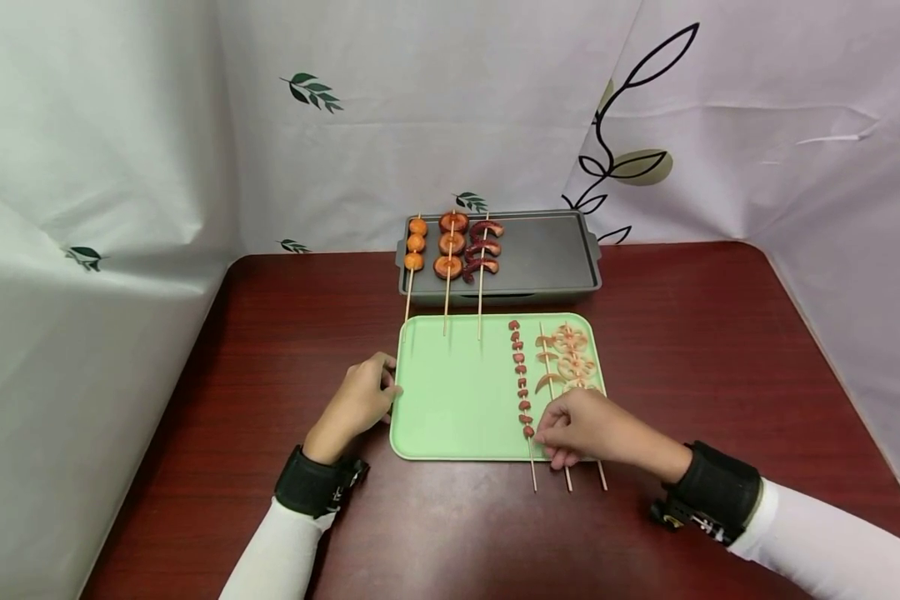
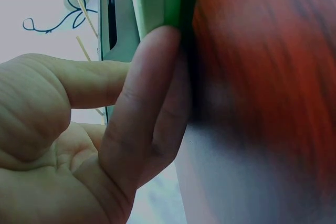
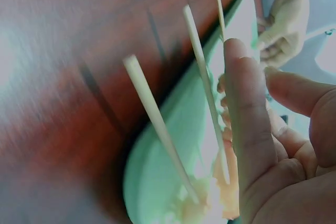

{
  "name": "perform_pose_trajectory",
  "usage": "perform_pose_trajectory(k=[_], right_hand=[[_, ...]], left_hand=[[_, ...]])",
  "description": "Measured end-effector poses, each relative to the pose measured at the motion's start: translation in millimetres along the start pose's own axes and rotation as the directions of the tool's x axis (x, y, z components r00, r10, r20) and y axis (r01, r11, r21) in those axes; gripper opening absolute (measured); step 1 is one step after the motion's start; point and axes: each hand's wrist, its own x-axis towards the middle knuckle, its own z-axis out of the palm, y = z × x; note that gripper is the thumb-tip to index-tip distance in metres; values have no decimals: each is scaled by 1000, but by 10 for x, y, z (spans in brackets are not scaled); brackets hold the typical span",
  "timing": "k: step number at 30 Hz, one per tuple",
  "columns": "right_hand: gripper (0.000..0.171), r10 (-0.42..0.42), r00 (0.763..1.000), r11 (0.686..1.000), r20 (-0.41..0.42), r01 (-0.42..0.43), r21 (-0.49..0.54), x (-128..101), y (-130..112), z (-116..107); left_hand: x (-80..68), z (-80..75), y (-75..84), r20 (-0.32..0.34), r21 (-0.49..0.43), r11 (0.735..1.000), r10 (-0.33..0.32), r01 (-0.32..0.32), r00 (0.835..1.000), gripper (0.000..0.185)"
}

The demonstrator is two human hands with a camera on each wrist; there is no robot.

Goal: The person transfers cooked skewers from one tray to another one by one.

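At centre frame of the head view, a smooth, pale green rectangular plastic tray with rounded corners (image 1: 450,400) lies on a glossy dark red wooden table (image 1: 720,333). The person's left hand (image 1: 356,400) rests at the tray's left edge, fingers curled against the rim; the left wrist view shows a fingertip (image 2: 157,45) pressed to the green edge, though how firmly it grips cannot be told.

At the tray's lower right, the right hand (image 1: 588,429) lies over the handles of three thin bamboo skewers: one threaded with small dark red meat cubes (image 1: 522,387), one with pale crescent-shaped slices (image 1: 546,367), and one with lacy, holed lotus-root rounds (image 1: 574,360). Its fingers bend onto the middle stick, hiding where they meet it. The right wrist view is blurred; two bare stick ends (image 3: 157,129) jut past the rim.

Above, a matte grey rectangular metal grill pan (image 1: 547,254) holds three loaded skewers: orange balls (image 1: 416,243), brown ringed discs (image 1: 452,243) and curved dark red sausage pieces (image 1: 483,247). Their handles reach over the green tray.
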Motion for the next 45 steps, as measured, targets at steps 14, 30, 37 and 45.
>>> perform_pose_trajectory(k=[14, 30, 37, 45], right_hand=[[5, -277, 933, 922, -228, 192, -337, -20, -89, -293], [18, -449, 740, 861, -501, 207, -466, -4, 97, -761], [22, -353, 713, 918, -606, 138, -372, 18, 258, -892], [27, -287, 712, 936, -641, 67, -345, 66, 401, -992]], left_hand=[[-16, 22, -11, 6, -13, 1000, 19, -19, 1000, 42], [-8, 29, -8, 17, -23, 1000, 14, -14, 1000, 42], [-6, 11, -5, 14, -21, 1000, 16, -16, 1000, 42], [1, 3, -9, 8, -17, 1000, 16, -16, 1000, 42]])
